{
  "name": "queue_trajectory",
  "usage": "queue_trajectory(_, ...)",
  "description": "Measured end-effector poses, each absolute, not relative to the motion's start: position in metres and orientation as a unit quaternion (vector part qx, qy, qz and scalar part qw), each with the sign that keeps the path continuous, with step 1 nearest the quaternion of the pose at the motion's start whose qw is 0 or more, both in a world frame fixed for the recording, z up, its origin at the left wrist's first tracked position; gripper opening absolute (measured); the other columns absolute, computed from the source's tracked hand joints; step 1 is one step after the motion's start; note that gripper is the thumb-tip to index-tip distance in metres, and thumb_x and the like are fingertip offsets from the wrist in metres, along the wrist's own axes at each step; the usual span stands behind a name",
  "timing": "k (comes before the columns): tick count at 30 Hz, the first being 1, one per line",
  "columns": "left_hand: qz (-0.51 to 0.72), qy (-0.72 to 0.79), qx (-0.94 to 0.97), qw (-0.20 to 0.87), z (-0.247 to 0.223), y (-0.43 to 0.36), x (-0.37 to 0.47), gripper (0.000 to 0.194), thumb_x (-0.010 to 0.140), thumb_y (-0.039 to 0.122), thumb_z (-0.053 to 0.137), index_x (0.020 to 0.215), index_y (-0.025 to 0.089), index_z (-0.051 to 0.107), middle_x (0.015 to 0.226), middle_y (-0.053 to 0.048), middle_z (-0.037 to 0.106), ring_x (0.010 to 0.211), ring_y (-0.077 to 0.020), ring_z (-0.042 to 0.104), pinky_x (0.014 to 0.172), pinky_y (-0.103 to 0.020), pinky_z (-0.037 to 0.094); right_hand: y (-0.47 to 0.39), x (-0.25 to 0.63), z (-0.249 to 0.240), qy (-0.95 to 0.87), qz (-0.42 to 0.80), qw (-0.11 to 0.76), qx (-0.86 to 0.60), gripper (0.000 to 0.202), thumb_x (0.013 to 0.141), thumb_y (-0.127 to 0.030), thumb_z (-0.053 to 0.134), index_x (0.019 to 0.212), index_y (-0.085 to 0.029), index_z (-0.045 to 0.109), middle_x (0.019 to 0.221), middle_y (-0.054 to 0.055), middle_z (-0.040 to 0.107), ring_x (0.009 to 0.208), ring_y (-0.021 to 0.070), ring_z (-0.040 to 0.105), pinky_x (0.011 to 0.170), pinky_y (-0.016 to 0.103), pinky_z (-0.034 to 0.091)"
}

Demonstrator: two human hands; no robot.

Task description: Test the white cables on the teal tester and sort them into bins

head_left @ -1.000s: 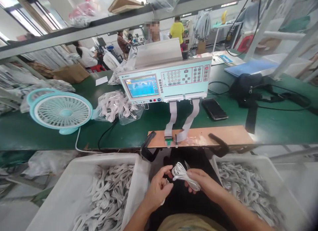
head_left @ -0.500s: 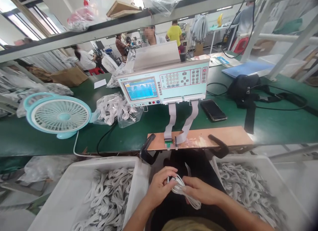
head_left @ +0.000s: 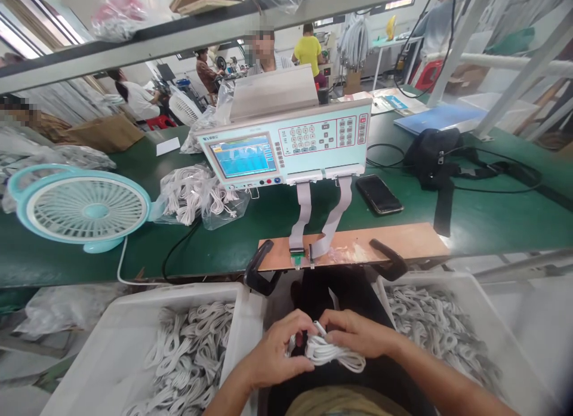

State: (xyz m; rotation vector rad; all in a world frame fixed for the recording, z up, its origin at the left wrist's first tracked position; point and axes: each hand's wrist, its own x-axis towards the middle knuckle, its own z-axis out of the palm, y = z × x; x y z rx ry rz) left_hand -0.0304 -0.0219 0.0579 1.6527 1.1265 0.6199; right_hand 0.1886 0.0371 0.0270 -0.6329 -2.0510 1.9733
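A coiled white cable (head_left: 333, 351) is held over my lap, between both hands. My left hand (head_left: 286, 347) curls round its left end, thumb below and fingers above. My right hand (head_left: 353, 332) grips the bundle from above at its right side, and a short white cable end pokes up between the hands. The fingertips of the left hand are partly hidden behind the coil. Beyond my hands, the wooden board (head_left: 403, 240) carries a small green connector board (head_left: 297, 258) joined to a grey ribbon cable (head_left: 302, 213).
White bins (head_left: 102, 344) (head_left: 474, 284) full of coiled cables flank my lap. Black clamps (head_left: 259, 270) hold the board at the table edge. A tester with a screen (head_left: 244, 156), a blue fan (head_left: 89, 210), a phone (head_left: 379, 195) and a black bag (head_left: 430, 159) occupy the green table.
The cable coil has turned more level, and my right hand has shifted onto its top. My left hand has moved slightly left and down. The whole view has swung a little to the right.
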Motion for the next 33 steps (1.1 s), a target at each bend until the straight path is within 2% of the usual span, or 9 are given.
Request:
queue_trajectory(3,0.237,0.456,0.709,0.483,0.058,-0.026,-0.029,0.034,0.068,0.019,0.07,0.101,0.025,0.064,0.098,-0.005,0.06,0.077,-0.0158,0.054,0.067,-0.025,0.042,0.04,0.191,0.025,-0.678,0.698,0.101,-0.207,0.021,0.09,-0.036,0.045,0.095,-0.017,0.054,0.075,-0.002,0.053,0.064,0.0118,0.048,0.055,0.02,0.034)
queue_trajectory(7,0.202,0.502,0.722,0.431,0.054,-0.026,-0.018,0.022,0.069,0.015,0.066,0.089,0.024,0.067,0.076,0.0,0.061,0.069,-0.0148,0.053,0.063,-0.024,0.039,0.04,0.186,0.025,-0.775,0.567,0.117,-0.255,0.008,0.088,-0.021,0.044,0.085,-0.018,0.051,0.072,-0.003,0.051,0.063,0.0117,0.045,0.057,0.021,0.034)
queue_trajectory(12,0.253,0.56,0.672,0.413,0.052,-0.013,-0.003,0.006,0.073,0.015,0.057,0.072,0.019,0.061,0.064,0.003,0.055,0.059,-0.0109,0.048,0.057,-0.022,0.035,0.04,0.172,0.023,-0.843,0.385,0.22,-0.306,0.009,0.081,-0.012,0.044,0.077,-0.019,0.048,0.075,0.0,0.05,0.066,0.0141,0.044,0.065,0.026,0.034)
queue_trajectory(13,0.285,0.567,0.643,0.428,0.05,-0.008,-0.001,0.01,0.076,0.018,0.055,0.067,0.018,0.059,0.061,0.004,0.053,0.058,-0.0106,0.047,0.057,-0.021,0.035,0.041,0.168,0.022,-0.832,0.374,0.251,-0.324,0.01,0.081,-0.013,0.044,0.073,-0.019,0.047,0.072,-0.001,0.049,0.065,0.0142,0.043,0.065,0.027,0.034)
queue_trajectory(16,0.382,0.593,0.484,0.518,0.04,0.008,0.004,0.024,0.08,0.034,0.053,0.064,0.017,0.056,0.054,0.004,0.047,0.05,-0.0096,0.043,0.049,-0.021,0.035,0.048,0.158,0.02,-0.744,0.43,0.338,-0.384,0.016,0.085,-0.02,0.045,0.068,-0.019,0.048,0.065,-0.001,0.048,0.063,0.0143,0.043,0.062,0.026,0.034)
queue_trajectory(20,0.455,0.614,0.327,0.556,0.025,0.024,0.009,0.031,0.072,0.046,0.063,0.07,0.015,0.06,0.053,0.005,0.049,0.043,-0.0075,0.04,0.039,-0.018,0.033,0.061,0.147,0.017,-0.634,0.521,0.394,-0.414,0.023,0.087,-0.033,0.05,0.072,-0.017,0.058,0.068,0.0,0.054,0.065,0.0155,0.048,0.061,0.025,0.038)
queue_trajectory(26,0.492,0.613,0.302,0.539,0.017,0.028,0.008,0.036,0.07,0.051,0.064,0.07,0.014,0.062,0.049,0.007,0.047,0.038,-0.0046,0.035,0.035,-0.015,0.029,0.07,0.134,0.02,-0.588,0.548,0.404,-0.436,0.032,0.083,-0.044,0.054,0.069,-0.017,0.063,0.066,0.002,0.059,0.064,0.0177,0.052,0.06,0.026,0.041)
queue_trajectory(29,0.49,0.6,0.325,0.542,0.016,0.028,0.002,0.037,0.074,0.051,0.061,0.073,0.014,0.062,0.05,0.007,0.046,0.038,-0.0043,0.036,0.035,-0.015,0.027,0.071,0.13,0.023,-0.551,0.579,0.411,-0.439,0.034,0.079,-0.047,0.057,0.068,-0.016,0.063,0.063,0.002,0.059,0.06,0.0169,0.051,0.057,0.026,0.04)
queue_trajectory(33,0.464,0.6,0.363,0.542,0.016,0.029,-0.004,0.038,0.077,0.051,0.058,0.065,0.015,0.055,0.045,0.008,0.043,0.035,-0.0047,0.036,0.034,-0.015,0.026,0.073,0.126,0.026,-0.495,0.618,0.423,-0.44,0.036,0.071,-0.05,0.064,0.061,-0.015,0.061,0.055,0.0,0.055,0.052,0.0139,0.046,0.051,0.025,0.037)
